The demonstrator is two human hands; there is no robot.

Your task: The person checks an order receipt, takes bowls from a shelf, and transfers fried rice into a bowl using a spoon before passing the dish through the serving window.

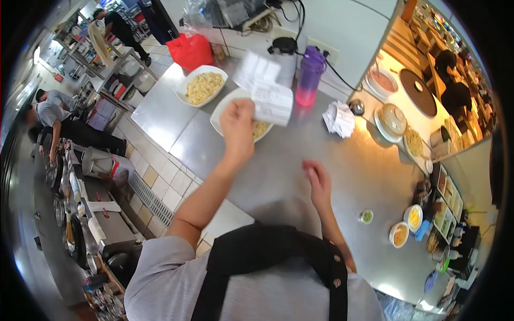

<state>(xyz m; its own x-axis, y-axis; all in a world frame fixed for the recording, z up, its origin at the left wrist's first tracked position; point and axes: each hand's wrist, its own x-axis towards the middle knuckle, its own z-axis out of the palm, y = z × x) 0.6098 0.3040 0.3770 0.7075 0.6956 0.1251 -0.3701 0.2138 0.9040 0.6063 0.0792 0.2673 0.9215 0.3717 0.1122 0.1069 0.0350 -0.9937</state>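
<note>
My left hand (237, 125) is closed on a white paper order slip (272, 102) and holds it over a white bowl (216, 119). The hand and slip hide most of the bowl; a little pale food (261, 128) shows under them. Behind the held slip, more white paper (257, 69) appears, blurred; I cannot tell whether it is in the same hand. My right hand (318, 181) hovers over the steel counter (278, 171), its fingers partly stretched with nothing in them. Beyond it lies a crumpled bunch of white slips (338, 119).
A bowl of pasta-like food (204, 88), a red bag (190, 51) and a purple-pink bottle (310, 75) stand at the back. Small bowls (399, 234) and a green-filled cup (366, 216) sit at right. A lidded dish (392, 120) stands by the pass. Co-workers (64, 115) work at left.
</note>
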